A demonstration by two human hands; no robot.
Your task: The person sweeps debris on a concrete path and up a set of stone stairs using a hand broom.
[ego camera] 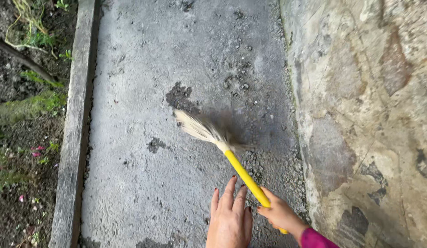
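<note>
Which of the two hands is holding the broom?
The right hand, the one with the pink sleeve, grips the broom by its yellow handle. The left hand is held flat with fingers stretched out, gripping nothing.

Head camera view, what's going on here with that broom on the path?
A person is bent over a grey concrete path. The right hand grips the yellow handle of a soft grass broom, whose pale bristles are blurred and lie out to the left over the concrete. The left hand is open, fingers spread, just beside the handle and not holding it. A weathered wall runs along the right, a concrete kerb and soil along the left.
</note>
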